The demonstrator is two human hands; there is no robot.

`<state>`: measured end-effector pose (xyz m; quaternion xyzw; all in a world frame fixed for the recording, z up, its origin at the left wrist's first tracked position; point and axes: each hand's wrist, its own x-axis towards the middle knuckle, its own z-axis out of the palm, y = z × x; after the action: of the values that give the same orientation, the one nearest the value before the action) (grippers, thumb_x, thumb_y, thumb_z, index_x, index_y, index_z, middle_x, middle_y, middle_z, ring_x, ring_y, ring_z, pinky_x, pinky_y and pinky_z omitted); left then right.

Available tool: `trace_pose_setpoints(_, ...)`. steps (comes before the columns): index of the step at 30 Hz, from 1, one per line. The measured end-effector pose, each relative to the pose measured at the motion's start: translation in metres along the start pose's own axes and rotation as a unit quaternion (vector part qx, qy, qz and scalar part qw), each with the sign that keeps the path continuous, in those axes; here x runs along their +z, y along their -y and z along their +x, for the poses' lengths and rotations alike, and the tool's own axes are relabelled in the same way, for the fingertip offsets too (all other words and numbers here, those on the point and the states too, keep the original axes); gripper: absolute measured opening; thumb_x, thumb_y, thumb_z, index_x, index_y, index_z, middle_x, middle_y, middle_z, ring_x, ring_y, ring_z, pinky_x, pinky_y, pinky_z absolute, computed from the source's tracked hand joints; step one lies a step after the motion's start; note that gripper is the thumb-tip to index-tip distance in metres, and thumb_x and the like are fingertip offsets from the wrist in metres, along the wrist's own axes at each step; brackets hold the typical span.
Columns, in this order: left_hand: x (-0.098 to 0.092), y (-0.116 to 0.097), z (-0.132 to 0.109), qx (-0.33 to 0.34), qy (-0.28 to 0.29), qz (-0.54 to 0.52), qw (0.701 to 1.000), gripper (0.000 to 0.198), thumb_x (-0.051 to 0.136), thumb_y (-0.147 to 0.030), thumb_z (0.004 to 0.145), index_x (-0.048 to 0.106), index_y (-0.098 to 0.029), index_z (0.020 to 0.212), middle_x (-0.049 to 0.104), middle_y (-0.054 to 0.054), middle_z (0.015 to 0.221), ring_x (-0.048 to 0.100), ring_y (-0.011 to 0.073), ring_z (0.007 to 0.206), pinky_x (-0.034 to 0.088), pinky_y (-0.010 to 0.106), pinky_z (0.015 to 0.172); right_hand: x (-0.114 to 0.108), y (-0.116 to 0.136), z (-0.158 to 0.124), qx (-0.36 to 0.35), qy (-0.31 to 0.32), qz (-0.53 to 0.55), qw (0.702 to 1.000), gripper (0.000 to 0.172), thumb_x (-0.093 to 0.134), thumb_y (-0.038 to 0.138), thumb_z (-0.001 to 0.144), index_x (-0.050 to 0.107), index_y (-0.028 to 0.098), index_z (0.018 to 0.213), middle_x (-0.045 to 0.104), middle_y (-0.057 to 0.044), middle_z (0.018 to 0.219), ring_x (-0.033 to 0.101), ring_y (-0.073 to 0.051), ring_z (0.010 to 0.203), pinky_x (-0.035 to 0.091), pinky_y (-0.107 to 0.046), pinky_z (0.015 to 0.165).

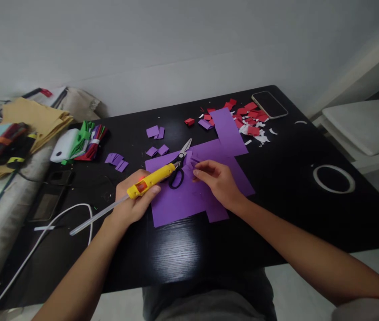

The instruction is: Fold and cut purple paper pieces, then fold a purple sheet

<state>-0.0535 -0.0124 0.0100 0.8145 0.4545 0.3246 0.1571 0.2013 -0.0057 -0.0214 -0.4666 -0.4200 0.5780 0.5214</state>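
One purple piece (pixel 189 164), pinched between right fingertips (pixel 200 170)

head cam | looks forward-down | close above black table (pixel 276 214)

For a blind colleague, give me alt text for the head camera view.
A person's left hand holds a yellow glue gun with its tip at a small purple paper piece pinched by the right hand, over purple sheets on a black table. Black scissors lie beside them; red scraps and a phone sit farther back.

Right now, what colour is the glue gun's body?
The glue gun is yellow, clearest in the head view.
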Motion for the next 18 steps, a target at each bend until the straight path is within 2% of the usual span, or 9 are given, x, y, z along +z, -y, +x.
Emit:
trace_pose_setpoints(2, 0.0006, -0.0013, 0.0005, 0.012, 0.021, -0.015, 1.0, 0.025, 0.057, -0.042, 0.099, 0.068, -0.02, 0.092, 0.07, 0.003, 0.083, 0.066, 0.0187, 0.073, 0.052, 0.032, 0.067, 0.0002, -0.0004, -0.0001, 0.001, -0.002, 0.002, 1.0, 0.025, 0.086, 0.038, 0.073, 0.073, 0.021, 0.085, 0.074, -0.003, 0.082, 0.075, -0.022, 0.076, 0.062, -0.043, 0.084)
trace_pose_setpoints(6, 0.0034, -0.003, 0.0014, 0.025, 0.021, -0.004, 0.999, 0.026, 0.058, -0.04, 0.099, 0.065, -0.019, 0.084, 0.061, 0.0, 0.071, 0.058, 0.0145, 0.061, 0.045, 0.029, 0.059, 0.0002, 0.0005, -0.0011, 0.0, -0.003, 0.002, 1.0, 0.024, 0.087, 0.038, 0.073, 0.074, 0.021, 0.086, 0.076, -0.002, 0.081, 0.075, -0.021, 0.077, 0.063, -0.041, 0.084)
trace_pose_setpoints(18, 0.0072, -0.001, 0.0014, 0.058, 0.008, 0.037, 0.998, 0.03, 0.059, -0.035, 0.1, 0.054, -0.02, 0.074, 0.051, -0.003, 0.066, 0.049, 0.0119, 0.056, 0.039, 0.027, 0.056, 0.001, 0.0008, -0.0032, -0.019, 0.001, -0.022, 1.0, 0.022, 0.085, 0.038, 0.076, 0.075, 0.021, 0.086, 0.076, -0.003, 0.082, 0.075, -0.022, 0.078, 0.063, -0.042, 0.083)
